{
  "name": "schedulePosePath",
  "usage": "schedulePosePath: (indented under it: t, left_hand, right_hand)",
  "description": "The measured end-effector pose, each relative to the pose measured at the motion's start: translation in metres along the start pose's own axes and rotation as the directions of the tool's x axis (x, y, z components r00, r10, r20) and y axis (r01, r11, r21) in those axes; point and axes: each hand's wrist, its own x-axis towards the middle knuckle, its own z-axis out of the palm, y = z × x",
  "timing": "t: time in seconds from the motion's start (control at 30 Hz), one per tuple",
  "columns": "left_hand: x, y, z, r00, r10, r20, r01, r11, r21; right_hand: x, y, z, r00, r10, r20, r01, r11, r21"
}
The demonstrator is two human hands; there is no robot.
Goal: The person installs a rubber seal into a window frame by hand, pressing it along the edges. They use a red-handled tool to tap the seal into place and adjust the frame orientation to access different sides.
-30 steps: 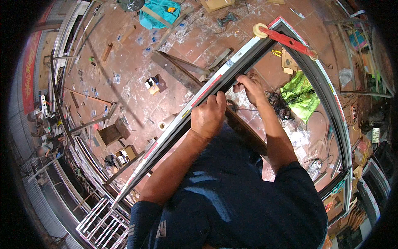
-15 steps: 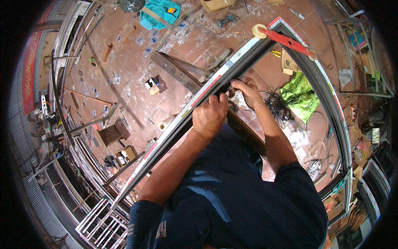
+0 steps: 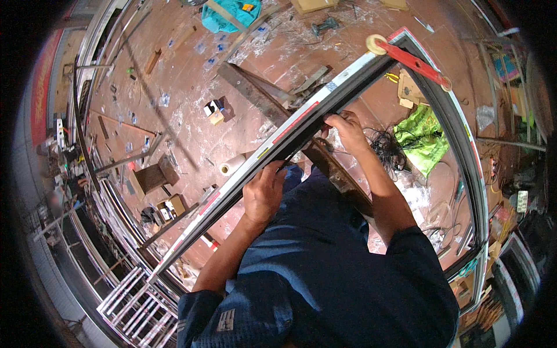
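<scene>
A large metal frame [image 3: 290, 129], white on its outer face and black along the inside, slants across in front of me. My left hand [image 3: 264, 194] is at its near inner edge, fingers bent and closed on a thin dark strip [image 3: 296, 155] that runs along this edge. Farther up the same bar, my right hand [image 3: 346, 130] presses its thumb and bent fingers together against the black inner side; what they pinch is hidden. A red tool with cream round ends [image 3: 415, 62] lies across the frame's far corner.
Under the frame is a brown metal beam [image 3: 252, 93]. A lime-green cloth [image 3: 422, 139] and tangled black cable [image 3: 386, 152] lie on the tiled floor at right. Small cartons [image 3: 171, 207], a white roll [image 3: 232, 165] and scraps are scattered at left. White metal bars [image 3: 139, 307] stand at lower left.
My left hand has moved down the bar toward the lower left, away from my right hand. The right hand stays at nearly the same spot on the frame.
</scene>
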Motion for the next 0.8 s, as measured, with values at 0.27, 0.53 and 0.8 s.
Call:
schedulePosePath:
  t: [0.27, 0.53, 0.8]
  left_hand:
    - [0.005, -0.002, 0.012, 0.988, 0.112, -0.109, -0.091, 0.979, 0.182]
    - [0.001, -0.004, 0.019, 0.991, 0.034, -0.131, -0.014, 0.989, 0.146]
    - [0.002, -0.006, 0.022, 0.989, 0.052, -0.139, -0.024, 0.980, 0.195]
  right_hand:
    - [-0.011, -0.007, 0.014, 0.989, -0.121, 0.090, 0.133, 0.981, -0.145]
    - [-0.012, -0.002, 0.016, 0.982, -0.115, 0.151, 0.144, 0.969, -0.199]
    - [-0.010, 0.014, 0.020, 0.993, -0.110, 0.053, 0.117, 0.977, -0.175]
